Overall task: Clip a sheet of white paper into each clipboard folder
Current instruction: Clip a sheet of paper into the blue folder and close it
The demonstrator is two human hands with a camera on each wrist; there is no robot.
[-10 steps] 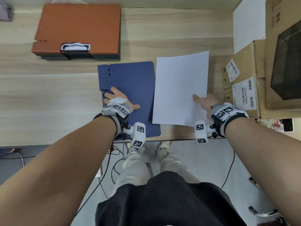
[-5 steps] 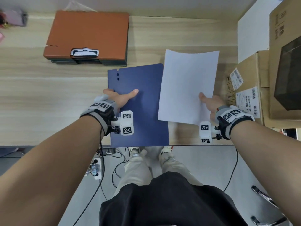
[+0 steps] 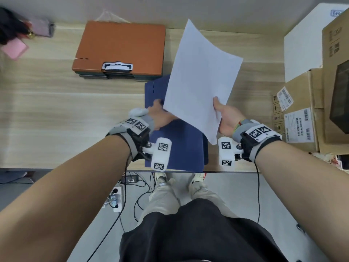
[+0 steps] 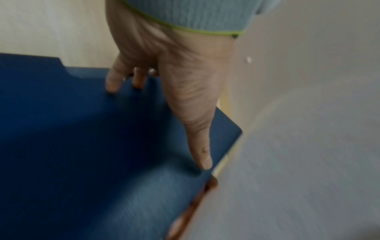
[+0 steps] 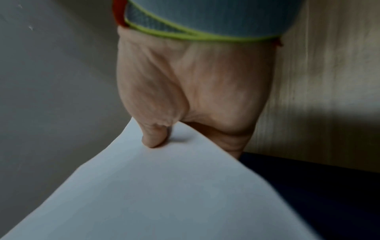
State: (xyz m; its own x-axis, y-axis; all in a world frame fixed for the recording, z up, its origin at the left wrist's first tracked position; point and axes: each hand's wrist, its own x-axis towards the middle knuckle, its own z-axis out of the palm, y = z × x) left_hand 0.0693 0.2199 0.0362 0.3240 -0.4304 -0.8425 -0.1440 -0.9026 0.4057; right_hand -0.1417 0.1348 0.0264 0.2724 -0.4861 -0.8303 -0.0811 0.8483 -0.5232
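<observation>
White paper sheet is thin, limp, curling; right hand pinches its near edge w/ thumb on top, holding it in the air, overlapping the blue folder's right half. Left hand lies on that folder, fingers spread, touching the matte stiff cover. Risks, prob.: sheet may sag or crease; folder is still closed, could slide on the smooth wood tabletop. Orange folder stack, metal clip, behind blue folder.

We see grey wrist straps edged in lime; 2 white camera blocks carry black square markers; black shirt; beige trousers.
</observation>
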